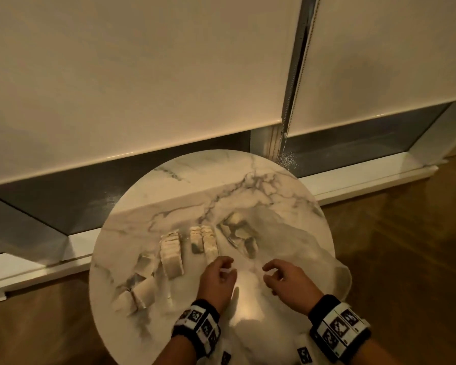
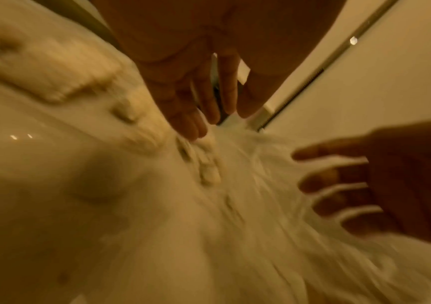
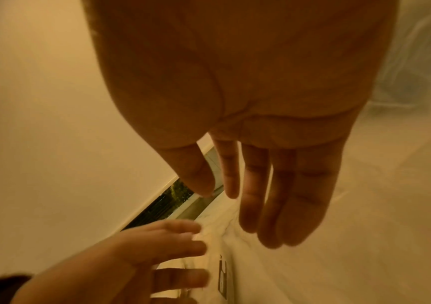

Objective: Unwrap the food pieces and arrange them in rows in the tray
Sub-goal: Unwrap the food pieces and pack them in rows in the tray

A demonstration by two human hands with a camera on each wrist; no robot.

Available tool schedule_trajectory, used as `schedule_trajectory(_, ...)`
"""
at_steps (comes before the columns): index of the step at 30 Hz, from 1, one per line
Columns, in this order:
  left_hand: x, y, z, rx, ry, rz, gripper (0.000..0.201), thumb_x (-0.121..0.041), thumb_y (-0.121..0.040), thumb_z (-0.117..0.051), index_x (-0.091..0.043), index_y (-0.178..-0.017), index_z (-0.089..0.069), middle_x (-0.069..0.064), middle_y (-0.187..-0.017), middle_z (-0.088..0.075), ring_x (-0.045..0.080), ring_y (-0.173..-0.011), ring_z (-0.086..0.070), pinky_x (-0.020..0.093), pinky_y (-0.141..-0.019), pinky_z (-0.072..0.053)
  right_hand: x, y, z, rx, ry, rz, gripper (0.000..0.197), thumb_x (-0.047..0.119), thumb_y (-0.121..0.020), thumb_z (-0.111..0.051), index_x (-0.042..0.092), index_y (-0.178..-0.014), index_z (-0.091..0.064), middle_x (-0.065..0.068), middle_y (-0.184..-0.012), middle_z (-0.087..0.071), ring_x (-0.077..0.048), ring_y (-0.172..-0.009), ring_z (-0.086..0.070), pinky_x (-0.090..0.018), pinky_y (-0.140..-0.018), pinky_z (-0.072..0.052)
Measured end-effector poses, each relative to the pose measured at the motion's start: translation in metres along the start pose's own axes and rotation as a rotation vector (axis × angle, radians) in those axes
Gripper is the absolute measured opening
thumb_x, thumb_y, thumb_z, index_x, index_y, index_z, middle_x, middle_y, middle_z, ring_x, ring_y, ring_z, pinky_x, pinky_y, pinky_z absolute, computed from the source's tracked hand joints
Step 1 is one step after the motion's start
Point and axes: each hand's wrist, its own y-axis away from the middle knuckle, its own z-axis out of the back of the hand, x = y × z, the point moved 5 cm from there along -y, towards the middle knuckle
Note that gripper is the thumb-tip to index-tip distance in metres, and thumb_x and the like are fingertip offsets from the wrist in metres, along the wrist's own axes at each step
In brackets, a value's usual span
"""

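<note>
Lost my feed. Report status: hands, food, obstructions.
Left hand pinching something small and white. Right hand open, empty. Food pieces in rows. Clear plastic alongside.

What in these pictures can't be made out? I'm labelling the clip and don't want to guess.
- Tray: none can be told apart on the round table; head view, dim light.
- Left hand: a small white bit at the fingertips, too small to name.
- Food rows: motion blur in the left wrist view.
- Plastic wrap: contents unclear through the clear film.
- Right hand: fills its wrist view, hiding the table.
</note>
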Motion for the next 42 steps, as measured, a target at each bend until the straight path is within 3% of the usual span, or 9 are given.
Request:
schedule_trajectory(4,-0.001,-0.006,-0.069,0.171,-0.004,0.126,0.041,-0.034,-0.091,-0.062,-0.035,-0.131,-0.053,-0.009,-0.125,-0.05,0.018,-0.113,-0.059,0.039,-0.098,-0.051,0.0,-0.002,0.014,-0.125,0.055,0.045,0.021,0.027,-0.091,-0.062,0.029,-0.112,-0.064,0.005,-0.079,-0.067,-0.005,-0.073,-0.061,-0.016,-0.067,-0.045)
schedule_trajectory(9,-0.011,0.005,-0.115,0.357,0.188,0.244,0.02,-0.023,-0.092,-0.058,-0.03,-0.106,-0.07,0.004,-0.106,-0.072,0.024,-0.095,-0.068,0.029,-0.069,-0.05,-0.029,-0.018,0.019,-0.141,0.135,0.061,0.063,0.029,-0.092,-0.062,0.045,-0.147,-0.034,-0.003,-0.123,-0.053,-0.018,-0.113,-0.055,-0.021,-0.093,-0.042)
schedule_trajectory(15,-0.007,0.015,-0.082,0.195,0.163,0.211,0.02,-0.007,-0.094,-0.057,-0.019,-0.098,-0.072,0.005,-0.096,-0.073,0.011,-0.074,-0.064,0.014,-0.058,-0.046,-0.064,-0.043,-0.003,0.097,0.473,-0.049,0.087,0.04,-0.088,-0.063,0.061,-0.148,-0.004,-0.012,-0.162,-0.007,-0.04,-0.143,-0.027,-0.044,-0.115,-0.034)
schedule_trajectory(20,0.007,0.035,-0.015,0.057,0.172,0.201,0.019,-0.008,-0.095,-0.055,-0.017,-0.099,-0.071,0.004,-0.097,-0.073,0.01,-0.075,-0.065,0.014,-0.058,-0.047,-0.068,-0.066,-0.025,0.118,0.734,-0.049,0.063,0.059,-0.096,-0.038,0.068,-0.143,0.003,0.002,-0.163,0.024,-0.038,-0.148,-0.013,-0.06,-0.113,-0.03)
schedule_trajectory(25,0.035,0.049,0.052,-0.067,0.141,0.223,0.021,-0.013,-0.096,-0.055,-0.025,-0.094,-0.072,-0.007,-0.09,-0.074,0.012,-0.08,-0.067,0.014,-0.062,-0.046,-0.045,-0.101,-0.039,0.084,0.837,-0.049,0.056,0.062,-0.097,-0.028,0.072,-0.138,0.009,0.005,-0.16,0.032,-0.042,-0.147,-0.006,-0.073,-0.107,-0.024)
schedule_trajectory(33,0.078,0.05,0.119,-0.195,0.127,0.252,0.02,-0.009,-0.096,-0.056,-0.022,-0.094,-0.071,-0.001,-0.092,-0.072,0.018,-0.082,-0.067,0.013,-0.061,-0.047,-0.028,-0.156,-0.027,-0.112,0.743,-0.093,0.075,0.076,-0.077,-0.02,0.056,-0.148,-0.003,0.008,-0.166,0.005,-0.037,-0.148,-0.018,-0.057,-0.115,-0.026)
schedule_trajectory(36,0.096,0.047,0.138,-0.236,0.073,0.279,0.019,-0.012,-0.093,-0.06,-0.027,-0.089,-0.071,-0.002,-0.093,-0.071,0.018,-0.085,-0.067,0.026,-0.078,-0.055,-0.03,-0.166,-0.027,-0.073,0.7,-0.202,0.074,0.068,-0.071,-0.028,0.059,-0.144,-0.013,0.003,-0.164,-0.006,-0.044,-0.142,-0.024,-0.06,-0.111,-0.029)
schedule_trajectory(39,0.114,0.044,0.158,-0.323,-0.045,0.339,0.015,-0.02,-0.091,-0.062,-0.033,-0.083,-0.067,-0.005,-0.091,-0.07,0.015,-0.086,-0.066,0.032,-0.086,-0.054,0.008,-0.126,-0.036,-0.041,0.669,-0.305,0.067,0.059,-0.078,-0.04,0.052,-0.144,-0.025,-0.005,-0.163,-0.015,-0.049,-0.144,-0.016,-0.067,-0.111,-0.023)
schedule_trajectory(42,0.121,0.037,0.179,-0.42,-0.155,0.344,0.009,-0.022,-0.088,-0.063,-0.03,-0.089,-0.066,0.002,-0.094,-0.071,0.023,-0.089,-0.066,0.034,-0.086,-0.054,0.032,-0.092,-0.058,-0.123,0.653,-0.29,0.058,0.058,-0.091,-0.043,0.041,-0.145,-0.035,-0.005,-0.157,-0.03,-0.042,-0.14,-0.028,-0.057,-0.11,-0.032)
